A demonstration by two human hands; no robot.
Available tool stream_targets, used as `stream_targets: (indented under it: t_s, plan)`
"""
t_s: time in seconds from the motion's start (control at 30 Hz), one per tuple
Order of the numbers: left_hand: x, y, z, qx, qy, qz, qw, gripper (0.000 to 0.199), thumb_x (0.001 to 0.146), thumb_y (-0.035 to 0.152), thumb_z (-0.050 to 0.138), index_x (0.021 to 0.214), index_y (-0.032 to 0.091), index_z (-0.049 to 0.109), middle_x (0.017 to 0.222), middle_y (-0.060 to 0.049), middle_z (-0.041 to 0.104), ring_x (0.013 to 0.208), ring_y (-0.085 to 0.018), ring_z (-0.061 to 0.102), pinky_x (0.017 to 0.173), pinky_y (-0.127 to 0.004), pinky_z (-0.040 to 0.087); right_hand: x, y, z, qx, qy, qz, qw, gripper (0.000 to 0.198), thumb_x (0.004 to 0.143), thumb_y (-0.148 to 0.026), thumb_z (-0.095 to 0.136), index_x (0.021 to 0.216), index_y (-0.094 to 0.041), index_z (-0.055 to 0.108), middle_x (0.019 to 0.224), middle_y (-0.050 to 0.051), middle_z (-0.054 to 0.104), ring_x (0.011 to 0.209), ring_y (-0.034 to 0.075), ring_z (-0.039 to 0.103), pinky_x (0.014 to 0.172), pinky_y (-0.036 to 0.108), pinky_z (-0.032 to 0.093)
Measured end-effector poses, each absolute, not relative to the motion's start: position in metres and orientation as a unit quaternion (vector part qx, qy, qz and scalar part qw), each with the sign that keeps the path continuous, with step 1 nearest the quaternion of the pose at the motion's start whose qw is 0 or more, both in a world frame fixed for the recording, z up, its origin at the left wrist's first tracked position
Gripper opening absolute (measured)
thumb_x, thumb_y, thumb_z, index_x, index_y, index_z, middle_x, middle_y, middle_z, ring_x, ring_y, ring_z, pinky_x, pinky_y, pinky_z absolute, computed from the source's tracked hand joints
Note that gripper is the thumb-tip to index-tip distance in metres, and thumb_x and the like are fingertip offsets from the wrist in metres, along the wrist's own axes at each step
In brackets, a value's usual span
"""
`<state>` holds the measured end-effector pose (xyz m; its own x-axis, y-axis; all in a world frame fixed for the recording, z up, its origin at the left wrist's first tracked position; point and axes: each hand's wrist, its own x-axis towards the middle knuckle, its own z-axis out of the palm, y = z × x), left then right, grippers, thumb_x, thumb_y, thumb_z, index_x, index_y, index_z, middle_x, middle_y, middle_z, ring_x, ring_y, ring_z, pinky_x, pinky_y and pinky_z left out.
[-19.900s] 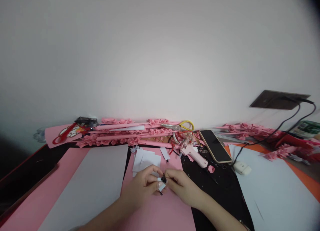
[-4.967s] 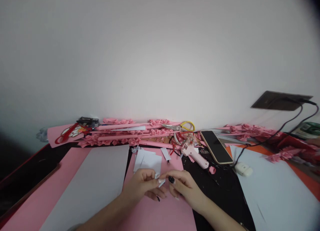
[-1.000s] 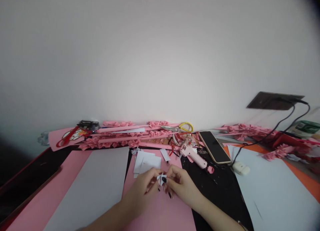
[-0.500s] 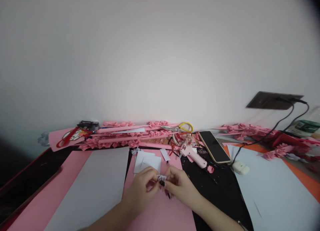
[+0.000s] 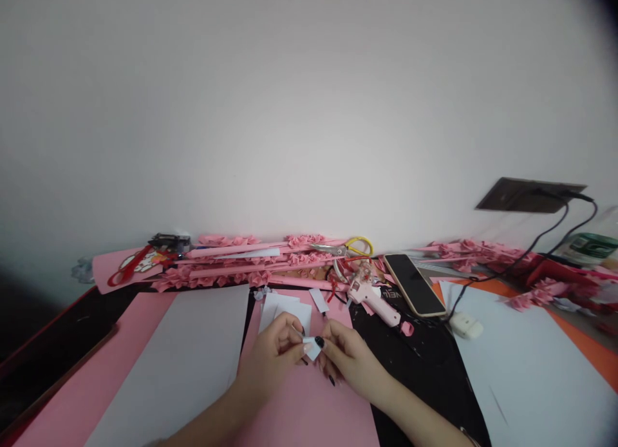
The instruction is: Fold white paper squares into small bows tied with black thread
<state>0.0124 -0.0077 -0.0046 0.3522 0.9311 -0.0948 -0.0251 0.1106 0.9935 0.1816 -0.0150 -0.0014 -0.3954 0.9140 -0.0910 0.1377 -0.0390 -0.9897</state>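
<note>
Between my two hands is a small piece of white paper [image 5: 313, 349], with a fold along its upper edge. My left hand [image 5: 275, 348] pinches its left side between thumb and fingers. On the other side my right hand [image 5: 348, 357] grips it, with the dark-nailed thumb on its upper right corner. Both hands are above a pink sheet [image 5: 309, 408]. Just beyond the left hand lie several white paper squares [image 5: 299, 312], partly covered by it. A narrow white strip [image 5: 318, 300] rests past the right fingers.
A pink glue gun [image 5: 379, 305] and a phone [image 5: 414, 285] lie right of centre. Yellow-handled scissors [image 5: 344, 248] rest on pink paper flowers and stems [image 5: 232, 257] along the wall. Large white sheets flank me, the left one [image 5: 193, 344] on pink paper. A cable [image 5: 524, 250] runs to a white adapter [image 5: 465, 324].
The white paper has turned in my fingers and more of its flat face shows. My left thumb has moved onto its front, and my right thumb has shifted to the upper corner.
</note>
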Motion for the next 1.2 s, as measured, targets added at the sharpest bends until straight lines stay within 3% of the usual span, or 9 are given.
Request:
stream_targets:
  t_s: [0.13,0.4,0.57,0.7,0.9,1.07,1.2]
  plan:
    - [0.013,-0.008,-0.006,0.549,0.403,0.38,0.626,0.016,0.072,0.018,0.057,0.08,0.02,0.044,0.061,0.006,0.054,0.06,-0.012,0.057,0.059,-0.025,0.043,0.184,-0.017,0.001,-0.442,-0.66,0.524,0.308,0.028,0.087,-0.038,0.044,0.068,-0.018,0.042,0.053,-0.004,0.049,0.041,0.007,0.04,0.04,0.018,0.03]
    - [0.013,-0.012,-0.006,0.548,0.405,0.319,0.658,0.029,0.065,0.012,0.062,0.088,0.021,0.047,0.061,0.007,0.056,0.06,-0.012,0.058,0.057,-0.022,0.04,0.185,-0.02,0.007,-0.438,-0.755,0.391,0.291,0.024,0.084,-0.018,0.042,0.061,-0.019,0.037,0.052,-0.006,0.036,0.046,0.008,0.032,0.045,0.02,0.023]
    - [0.014,-0.014,-0.007,0.56,0.398,0.305,0.659,0.034,0.064,0.009,0.059,0.093,0.022,0.046,0.06,0.007,0.057,0.062,-0.013,0.06,0.06,-0.023,0.043,0.185,-0.02,0.01,-0.43,-0.778,0.373,0.266,0.024,0.082,-0.012,0.041,0.059,-0.018,0.035,0.052,-0.006,0.033,0.048,0.008,0.031,0.046,0.02,0.023]
    - [0.014,-0.016,-0.008,0.566,0.38,0.294,0.67,0.041,0.063,0.005,0.055,0.098,0.023,0.042,0.065,0.006,0.06,0.062,-0.013,0.061,0.059,-0.023,0.044,0.184,-0.021,0.013,-0.411,-0.79,0.388,0.236,0.018,0.079,-0.012,0.046,0.062,-0.018,0.043,0.053,-0.006,0.037,0.048,0.008,0.032,0.045,0.019,0.024]
    - [0.013,-0.02,-0.008,0.587,0.384,0.269,0.66,0.06,0.062,0.005,0.056,0.117,0.024,0.037,0.064,0.006,0.058,0.061,-0.015,0.061,0.058,-0.024,0.045,0.182,-0.025,0.019,-0.339,-0.795,0.444,0.235,0.023,0.084,-0.012,0.039,0.065,-0.017,0.052,0.062,-0.001,0.053,0.055,0.01,0.046,0.054,0.019,0.035]
    - [0.013,-0.018,-0.006,0.575,0.392,0.289,0.658,0.052,0.063,0.006,0.056,0.112,0.022,0.046,0.06,0.007,0.055,0.058,-0.014,0.06,0.057,-0.023,0.044,0.182,-0.024,0.011,-0.425,-0.77,0.393,0.268,0.024,0.079,-0.016,0.05,0.057,-0.017,0.042,0.051,-0.006,0.037,0.048,0.008,0.034,0.046,0.019,0.025]
    - [0.014,-0.013,-0.005,0.556,0.419,0.301,0.651,0.038,0.063,0.011,0.06,0.101,0.018,0.055,0.059,0.006,0.057,0.059,-0.015,0.061,0.061,-0.026,0.047,0.182,-0.022,0.005,-0.445,-0.745,0.393,0.303,0.024,0.082,-0.017,0.046,0.059,-0.018,0.039,0.053,-0.005,0.038,0.049,0.008,0.034,0.047,0.02,0.026]
